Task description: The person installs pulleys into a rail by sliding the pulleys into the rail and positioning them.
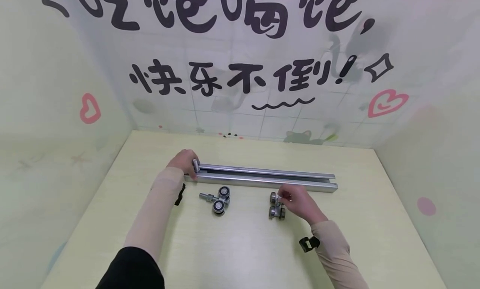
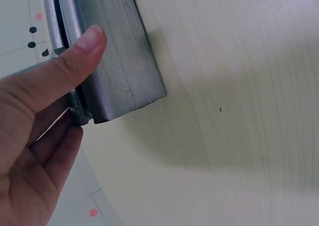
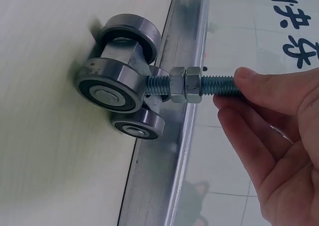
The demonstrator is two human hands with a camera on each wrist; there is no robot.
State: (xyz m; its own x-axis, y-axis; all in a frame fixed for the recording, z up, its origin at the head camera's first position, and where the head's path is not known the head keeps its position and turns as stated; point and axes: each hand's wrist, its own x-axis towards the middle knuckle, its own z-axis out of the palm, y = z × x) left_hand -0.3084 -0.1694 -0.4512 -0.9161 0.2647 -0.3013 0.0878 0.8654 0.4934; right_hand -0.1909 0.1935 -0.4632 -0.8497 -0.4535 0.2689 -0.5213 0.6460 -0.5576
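A slotted metal rail (image 1: 255, 181) lies crosswise on the table. My left hand (image 1: 183, 162) grips its left end, with the thumb (image 2: 82, 56) over the slot edge and the fingers on the far side. Beside that thumb a threaded bolt (image 2: 25, 69) sticks up from the slot; what carries it is hidden. My right hand (image 1: 298, 200) pinches the tip of the upright threaded bolt (image 3: 217, 85) of a roller trolley (image 3: 112, 89), in front of the rail's right part. Two nuts (image 3: 185, 84) sit on this bolt, above several bearing wheels.
Another roller trolley (image 1: 219, 204) lies on its side between my hands, its bolt pointing left. The pale wooden table (image 1: 240, 247) ends at a back wall (image 1: 243, 126) printed with dark characters. A black strap (image 1: 309, 243) is on my right wrist.
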